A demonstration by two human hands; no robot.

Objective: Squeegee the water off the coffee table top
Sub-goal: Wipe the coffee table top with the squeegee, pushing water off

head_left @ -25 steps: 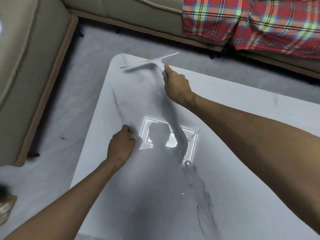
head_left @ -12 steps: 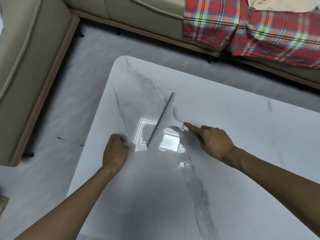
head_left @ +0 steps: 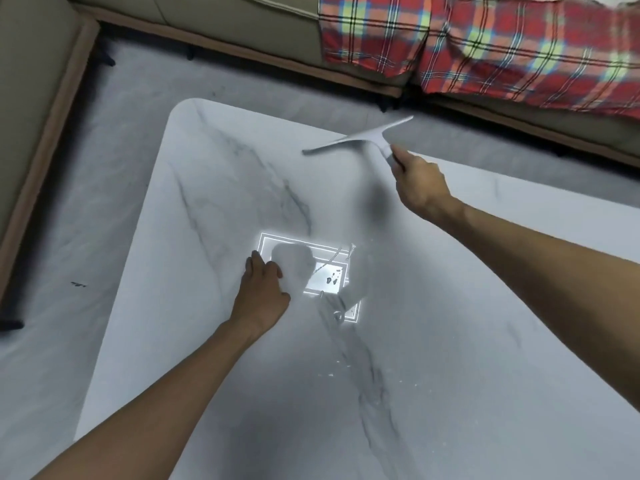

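The coffee table top (head_left: 194, 209) is glossy white marble with grey veins and fills the middle of the head view. A streak of water and small droplets (head_left: 341, 323) lie near its centre, by the bright reflection of a ceiling light. My right hand (head_left: 420, 188) grips the handle of a white T-shaped squeegee (head_left: 360, 138), whose blade is near the table's far edge, tilted. My left hand (head_left: 265, 296) rests on the table just left of the reflection, fingers curled, holding nothing.
A beige sofa (head_left: 221, 22) runs along the far side and the left, close to the table. A red plaid blanket (head_left: 485, 46) hangs over its right part. Grey carpet (head_left: 104, 188) shows between sofa and table.
My right hand has carried the squeegee from the centre of the table back up to the far edge. The left hand has stayed planted by the reflection.
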